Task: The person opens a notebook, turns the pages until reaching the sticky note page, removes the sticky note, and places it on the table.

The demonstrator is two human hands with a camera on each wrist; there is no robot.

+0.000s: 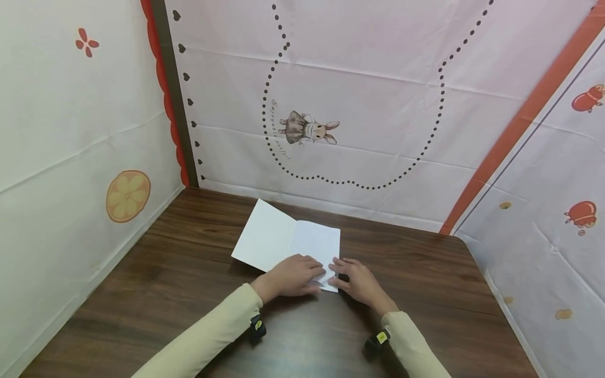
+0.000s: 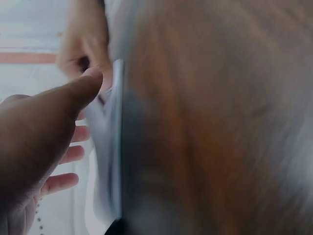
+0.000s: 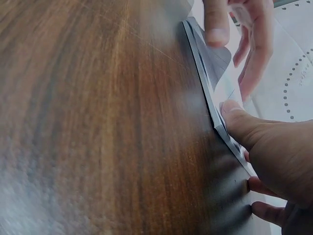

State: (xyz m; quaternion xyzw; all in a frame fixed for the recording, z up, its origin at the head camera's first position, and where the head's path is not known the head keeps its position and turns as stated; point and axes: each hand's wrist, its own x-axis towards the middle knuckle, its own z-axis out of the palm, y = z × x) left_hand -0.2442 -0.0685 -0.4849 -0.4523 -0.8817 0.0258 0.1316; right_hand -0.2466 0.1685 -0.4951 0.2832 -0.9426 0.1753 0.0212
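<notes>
An open notebook [image 1: 314,239] with a white cover [image 1: 264,236] folded out to the left lies on the wooden table. My left hand [image 1: 294,275] reaches over the lower part of its right-hand page, fingers extended. At the lower right edge is my right hand [image 1: 359,281], its thumb [image 3: 232,112] touching the paper and two fingertips beside the notebook's edge. Between the hands a page corner [image 3: 218,63] curls up, near the left thumb [image 3: 216,29]. The left wrist view is blurred, and my left palm hides part of the page.
The dark wooden table [image 1: 189,252] meets printed fabric walls at the left, back [image 1: 378,131] and right. A black wrist device [image 1: 257,328] sits at my left cuff and another [image 1: 376,340] at my right.
</notes>
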